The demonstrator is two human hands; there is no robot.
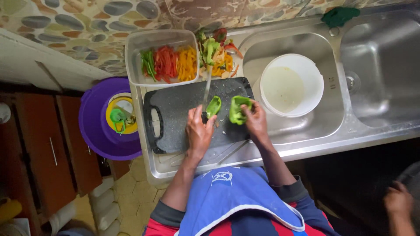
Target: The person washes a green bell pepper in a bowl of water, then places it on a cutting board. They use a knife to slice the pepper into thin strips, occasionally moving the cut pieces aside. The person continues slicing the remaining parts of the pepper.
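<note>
A dark cutting board [175, 109] lies on the steel sink drainboard. My left hand [199, 133] grips a knife [207, 87] whose blade points away from me toward the vegetable scraps. A green pepper piece [213, 106] sits on the board right beside the knife and my left fingers. My right hand [256, 120] holds a second green pepper piece [238, 109] at the board's right edge.
A clear tub [135, 57] of green, red and yellow pepper strips stands behind the board, with a scrap pile [216, 50] beside it. A white bucket [291, 85] sits in the sink basin. A purple basin [94, 126] is on the floor at left. Another person's hand [396, 199] shows at lower right.
</note>
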